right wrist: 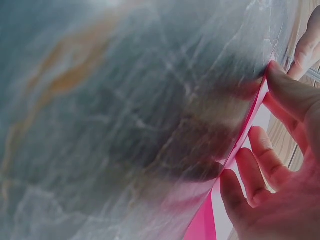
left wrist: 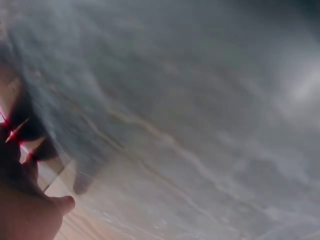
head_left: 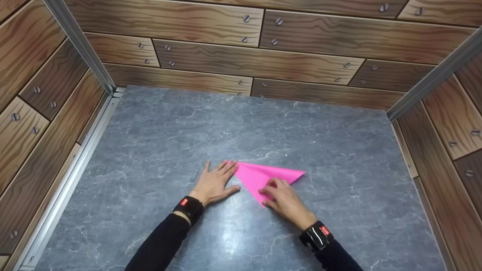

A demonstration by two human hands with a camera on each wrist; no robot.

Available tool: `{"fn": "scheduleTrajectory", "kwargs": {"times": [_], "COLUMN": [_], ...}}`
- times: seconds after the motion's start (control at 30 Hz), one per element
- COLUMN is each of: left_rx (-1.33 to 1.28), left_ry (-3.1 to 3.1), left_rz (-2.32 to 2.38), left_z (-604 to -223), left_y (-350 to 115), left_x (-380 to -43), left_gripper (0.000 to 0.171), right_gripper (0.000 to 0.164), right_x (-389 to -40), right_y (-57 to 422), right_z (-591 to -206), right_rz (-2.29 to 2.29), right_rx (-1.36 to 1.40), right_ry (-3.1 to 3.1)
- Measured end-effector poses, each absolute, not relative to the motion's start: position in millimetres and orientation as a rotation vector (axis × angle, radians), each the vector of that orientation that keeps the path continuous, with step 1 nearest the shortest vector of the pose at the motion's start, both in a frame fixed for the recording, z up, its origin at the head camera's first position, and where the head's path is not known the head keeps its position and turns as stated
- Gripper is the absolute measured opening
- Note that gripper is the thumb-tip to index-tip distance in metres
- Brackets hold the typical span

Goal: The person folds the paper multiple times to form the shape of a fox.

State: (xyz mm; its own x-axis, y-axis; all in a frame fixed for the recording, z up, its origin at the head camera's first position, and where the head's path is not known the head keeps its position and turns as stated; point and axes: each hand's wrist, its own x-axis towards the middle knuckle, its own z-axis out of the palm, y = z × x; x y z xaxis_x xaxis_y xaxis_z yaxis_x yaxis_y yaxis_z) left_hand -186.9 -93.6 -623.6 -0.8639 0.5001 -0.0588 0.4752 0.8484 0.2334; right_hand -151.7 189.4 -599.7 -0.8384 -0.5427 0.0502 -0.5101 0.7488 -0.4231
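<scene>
A sheet of bright pink paper (head_left: 252,175), folded into a triangle, lies on the grey marbled tabletop. My left hand (head_left: 214,184) is spread flat at its left corner, fingertips resting on the paper and thumb out on the table. At the near corner, my right hand (head_left: 284,197) pinches the paper with curled fingers. Seen from the right wrist, the right thumb (right wrist: 287,90) is at the pink edge (right wrist: 247,122), with the other fingers along it. Only part of the left hand (left wrist: 30,200) shows in the left wrist view, dark at the lower left.
Wood-patterned panels form a back wall (head_left: 211,52), a left wall (head_left: 41,113) and a right wall (head_left: 452,124) round the tabletop (head_left: 158,124). A metal rail (head_left: 71,177) runs along the left edge. Both wrists wear black bands.
</scene>
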Motion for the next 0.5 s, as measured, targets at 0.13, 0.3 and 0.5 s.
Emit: {"fn": "scheduleTrajectory", "kwargs": {"times": [0.13,0.3,0.5], "left_rx": [0.757,0.748,0.721], "left_ry": [2.91,2.929,2.979], "left_rz": [0.315,0.285,0.176], "left_z": [-621.6,-617.0,-613.4], "left_y": [-94.9,-88.8,-73.1], "left_x": [-187.5,-184.7,-177.8], "left_gripper": [0.083,0.082,0.085], "right_gripper": [0.036,0.036,0.036], "right_x": [-152.4,-152.8,-152.1], "right_y": [187.5,186.8,187.0], "right_z": [-598.5,-597.8,-598.2], "right_rz": [-0.654,-0.65,-0.653], "right_rx": [-0.845,-0.819,-0.818], "right_ry": [2.866,2.857,2.867]}}
